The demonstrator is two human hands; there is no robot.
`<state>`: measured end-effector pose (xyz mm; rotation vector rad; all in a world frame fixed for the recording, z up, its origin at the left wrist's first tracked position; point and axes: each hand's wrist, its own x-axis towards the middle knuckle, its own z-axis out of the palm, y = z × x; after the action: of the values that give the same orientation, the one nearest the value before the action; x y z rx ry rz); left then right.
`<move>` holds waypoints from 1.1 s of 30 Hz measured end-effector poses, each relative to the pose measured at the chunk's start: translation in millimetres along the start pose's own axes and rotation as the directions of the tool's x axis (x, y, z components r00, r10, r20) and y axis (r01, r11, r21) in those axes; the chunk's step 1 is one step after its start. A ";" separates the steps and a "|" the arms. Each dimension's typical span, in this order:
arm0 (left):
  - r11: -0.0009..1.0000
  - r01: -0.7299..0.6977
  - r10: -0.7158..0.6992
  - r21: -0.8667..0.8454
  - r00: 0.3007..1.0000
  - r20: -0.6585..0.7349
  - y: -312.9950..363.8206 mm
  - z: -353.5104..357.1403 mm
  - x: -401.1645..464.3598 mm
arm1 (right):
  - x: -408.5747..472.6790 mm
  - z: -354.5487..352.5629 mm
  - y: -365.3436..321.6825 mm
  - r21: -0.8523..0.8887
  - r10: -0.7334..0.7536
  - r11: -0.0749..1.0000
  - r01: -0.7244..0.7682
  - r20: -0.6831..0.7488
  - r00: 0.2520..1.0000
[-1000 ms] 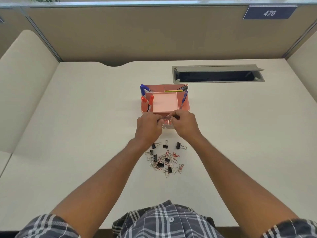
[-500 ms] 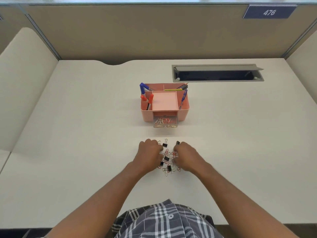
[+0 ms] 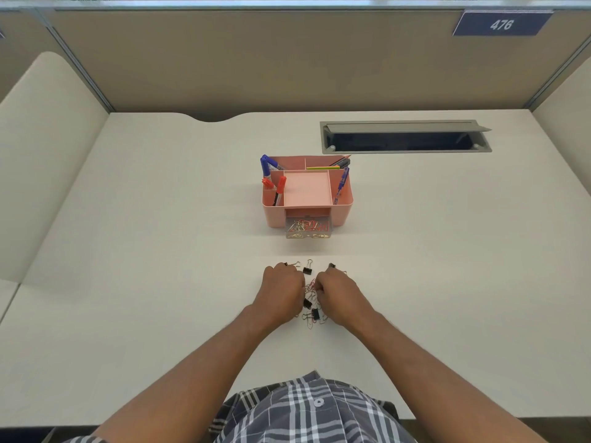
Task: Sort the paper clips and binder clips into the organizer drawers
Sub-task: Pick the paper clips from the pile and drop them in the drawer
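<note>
**Both hands down in the pile, picking the next clips**

The person is leaning over the desk (image 3: pixel 128 251) with both hands set close together on the loose heap of clips (image 3: pixel 311 303). The left hand (image 3: pixel 281 290) and the right hand (image 3: pixel 339 292) are curled knuckles-up, fingers tucked under and into the pile, so I cannot tell whether either has actually closed on a clip yet. Red and silver paper clips show in the narrow gap between the hands, with a black binder clip (image 3: pixel 307 303) among them and another binder clip (image 3: pixel 308 270) lying just beyond the knuckles.

Further back, well apart from the pile, stands the pink organizer (image 3: pixel 340 212) with pens in its upper slots. Its clear drawer (image 3: pixel 308 228) is pulled out toward the person and already has paper clips in it; I see no binder clips there.

To my eye this is the gathering step, partway through the paper clips. The next move would call for pinching out only the wire clips, teasing them free of the tangled binder clips, then carrying them forward and dropping them over the open drawer without spilling. The binder clips look not yet sorted.
</note>
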<state>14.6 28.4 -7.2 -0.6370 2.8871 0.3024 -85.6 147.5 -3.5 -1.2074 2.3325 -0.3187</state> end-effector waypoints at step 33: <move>0.988 0.052 -0.059 -0.144 0.997 -0.041 -7.7 6.8 -4.9 | 16.5 -2.4 -0.9 -0.101 -0.106 0.989 0.108 0.026 0.994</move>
<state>23.1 25.0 -13.9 -0.7556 2.9034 0.4969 -94.3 133.5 -6.3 -1.3817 2.2955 -0.2240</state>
